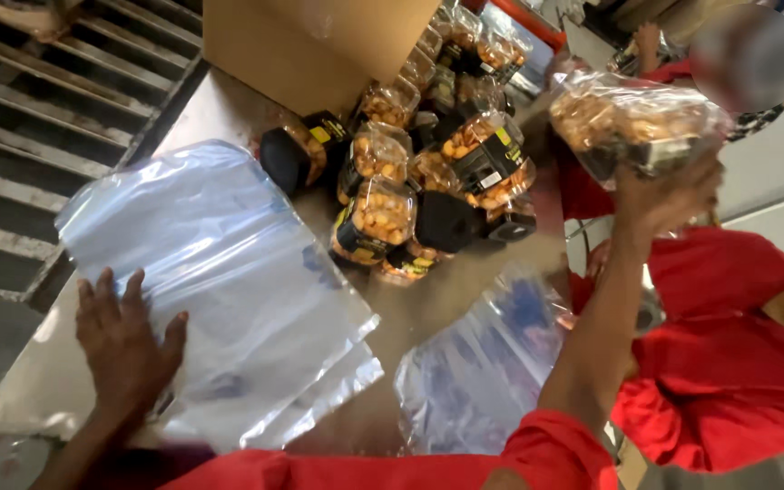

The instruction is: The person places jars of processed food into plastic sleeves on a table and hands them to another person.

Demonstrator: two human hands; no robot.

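where the frame ends at the bottom, our red sleeves (555,454) come in, and from there we work outward. our left hand (124,349) lies flat and open at the lower left, fingers spread, pressing on the near edge of a stack of clear plastic bags (220,290); it grips nothing, it only pins the stack to the bench (20,399). a second heap of clear bags (483,363) lies at the lower middle, just beside our right forearm.

our right hand (664,195) is raised at the right of the frame, closed from below round a clear bagged bundle of snack tubs (632,122), which hangs in the air well above the bench. the bundle looks bulky for one hand, so we judge a firm hold under its base wise, with the left palm kept flat so the slippery bags do not slide.

further up, in the middle, a pile of clear round tubs (410,181) with black lids and yellow-and-black labels lies tumbled on the bench, each full of orange-gold round snacks. behind them, at the top, stands a brown cardboard box (301,45); what it holds we cannot tell. another person in red (737,354) is at the right edge.
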